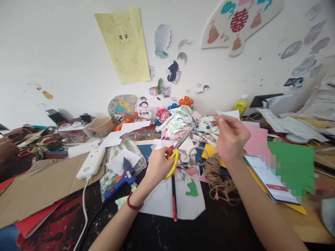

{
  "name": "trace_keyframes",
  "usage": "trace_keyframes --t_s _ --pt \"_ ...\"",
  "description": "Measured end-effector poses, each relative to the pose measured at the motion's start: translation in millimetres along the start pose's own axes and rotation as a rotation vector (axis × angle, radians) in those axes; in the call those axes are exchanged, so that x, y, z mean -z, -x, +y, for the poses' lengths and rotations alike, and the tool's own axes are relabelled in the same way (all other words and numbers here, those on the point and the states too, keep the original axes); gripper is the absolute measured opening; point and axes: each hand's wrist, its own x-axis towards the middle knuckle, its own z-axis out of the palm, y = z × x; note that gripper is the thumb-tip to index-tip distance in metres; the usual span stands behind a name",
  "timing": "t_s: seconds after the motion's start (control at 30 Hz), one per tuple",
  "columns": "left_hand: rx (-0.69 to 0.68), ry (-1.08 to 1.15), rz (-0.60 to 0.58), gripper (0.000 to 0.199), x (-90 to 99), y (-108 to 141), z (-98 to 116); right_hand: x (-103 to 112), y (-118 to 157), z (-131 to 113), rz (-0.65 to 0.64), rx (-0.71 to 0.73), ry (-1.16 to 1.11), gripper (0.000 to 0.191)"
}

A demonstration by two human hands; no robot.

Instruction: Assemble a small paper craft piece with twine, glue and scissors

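Observation:
My left hand [159,162] is closed round the handles of a pair of scissors [172,164], yellow and red, their metal blades pointing up and right toward a heap of pale patterned cloth [180,120]. A red cord bracelet circles that wrist. Raised to the right, my right hand [232,137] has its fingers pinched together beside the cloth; whatever they hold is too small to make out. Below the scissors lie a white paper sheet [154,204], a black and red pencil [174,198] and a green scrap [192,188]. Coiled jute twine [214,170] sits under my right hand.
Left of me are a blue glue gun [120,183], a white power strip [91,164] and cardboard [49,188]. To the right lie a phone [272,181] and green paper [293,164]. Another person's hand [7,150] shows at the left edge.

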Motion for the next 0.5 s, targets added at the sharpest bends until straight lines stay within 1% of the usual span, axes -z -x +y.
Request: trace_keyframes --t_s 0.1,0.2,0.27,0.33,0.43,0.5 --pt "-0.091 -0.030 -0.127 0.028 -16.4 6 24 24 -28 -14 0.206 0.100 -0.059 0.003" --pt "-0.183 -0.049 -0.200 0.029 -41.3 16 50 49 -43 -43 0.281 0.186 -0.107 0.003" --pt "-0.247 -0.057 -0.254 0.034 -58.7 25 65 62 -43 -66 0.313 0.232 -0.061 0.002" --pt "-0.318 -0.075 -0.289 0.039 -72.5 33 75 69 -37 -87 0.300 0.260 -0.016 0.004" --pt "-0.377 -0.099 -0.294 0.030 -83.4 37 83 73 -26 -113 0.316 0.303 0.031 0.010" --pt "-0.375 -0.097 -0.271 0.021 -85.4 31 91 74 -20 -125 0.350 0.311 0.113 0.013"
